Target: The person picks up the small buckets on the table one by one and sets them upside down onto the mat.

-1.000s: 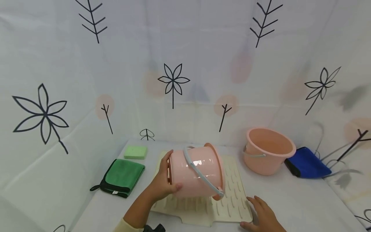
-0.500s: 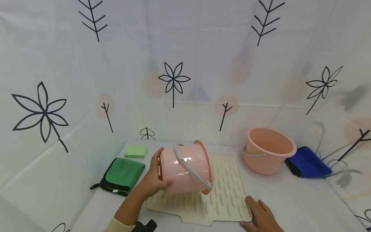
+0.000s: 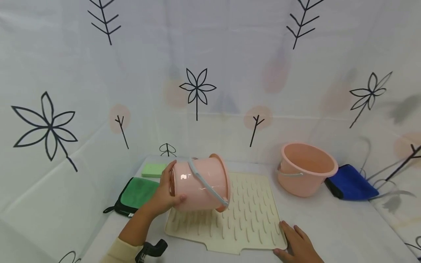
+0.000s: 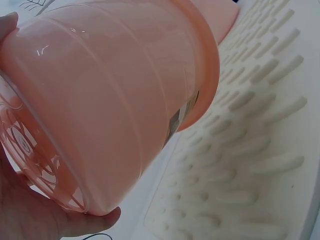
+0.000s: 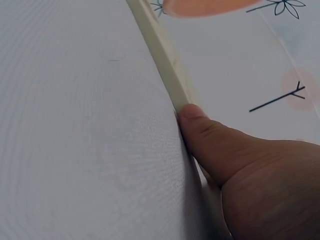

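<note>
My left hand [image 3: 164, 197] grips a small pink bucket [image 3: 200, 182] round its base, thumb toward me. The bucket lies tilted on its side in the air, rim pointing right, its pale blue handle [image 3: 205, 184] hanging across the wall. Under it lies a cream ridged drying mat [image 3: 250, 215], partly covered by the bucket in the head view. In the left wrist view the openwork bottom of the bucket [image 4: 110, 95] shows by the palm. At the mat's front right corner rests my right hand [image 3: 297, 243]; its thumb [image 5: 192, 112] touches the mat edge [image 5: 167, 75].
A second pink bucket [image 3: 296, 182] stands upright at the back right, beside a folded blue cloth [image 3: 353, 182]. On the left are a folded green cloth [image 3: 138, 193] and a light green sponge [image 3: 152, 170]. Patterned white sheeting [image 3: 223, 73] surrounds the table.
The left hand has carried the bucket to the left, uncovering more of the mat and overlapping the green cloth. The right hand stays at the mat's corner.
</note>
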`<state>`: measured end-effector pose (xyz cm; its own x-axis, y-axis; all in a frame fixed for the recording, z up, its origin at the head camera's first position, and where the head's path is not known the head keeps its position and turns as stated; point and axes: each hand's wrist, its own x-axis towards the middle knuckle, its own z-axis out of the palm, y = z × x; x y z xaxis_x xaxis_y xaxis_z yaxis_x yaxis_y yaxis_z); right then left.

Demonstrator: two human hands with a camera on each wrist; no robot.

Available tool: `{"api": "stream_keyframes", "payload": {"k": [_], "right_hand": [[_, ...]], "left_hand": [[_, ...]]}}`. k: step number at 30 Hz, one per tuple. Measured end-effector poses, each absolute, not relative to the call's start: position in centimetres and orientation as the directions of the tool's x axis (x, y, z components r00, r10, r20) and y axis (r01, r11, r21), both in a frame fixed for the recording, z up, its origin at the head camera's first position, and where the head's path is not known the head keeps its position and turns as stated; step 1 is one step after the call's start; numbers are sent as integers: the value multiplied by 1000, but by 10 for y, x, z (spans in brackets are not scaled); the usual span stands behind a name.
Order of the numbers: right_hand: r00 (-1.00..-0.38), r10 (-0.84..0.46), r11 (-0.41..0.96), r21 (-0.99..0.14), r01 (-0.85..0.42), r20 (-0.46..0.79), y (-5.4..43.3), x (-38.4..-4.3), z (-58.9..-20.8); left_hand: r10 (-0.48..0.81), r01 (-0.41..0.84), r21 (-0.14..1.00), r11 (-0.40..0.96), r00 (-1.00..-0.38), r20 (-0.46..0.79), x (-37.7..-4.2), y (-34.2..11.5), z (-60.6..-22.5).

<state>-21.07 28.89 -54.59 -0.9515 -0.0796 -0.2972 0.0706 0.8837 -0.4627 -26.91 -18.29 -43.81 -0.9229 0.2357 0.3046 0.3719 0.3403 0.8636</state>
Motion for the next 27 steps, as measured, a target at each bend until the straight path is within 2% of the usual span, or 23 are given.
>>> {"api": "stream_keyframes", "payload": {"k": [9,18,27], "right_hand": [[-960,-75,881,-469,63,-271,288,-209,-545],[-952,-38,880,-461,113,-305,289,-209,-546],[-959,-55,871,-484,91,-278,290,-209,-547]], "left_hand": [[238,391,766,510,-920,311,-272,-207,-425],[253,388,737,553,-921,296,-269,-225,-408],[291,426,650,630,-905,311,-272,-244,-391]]}}
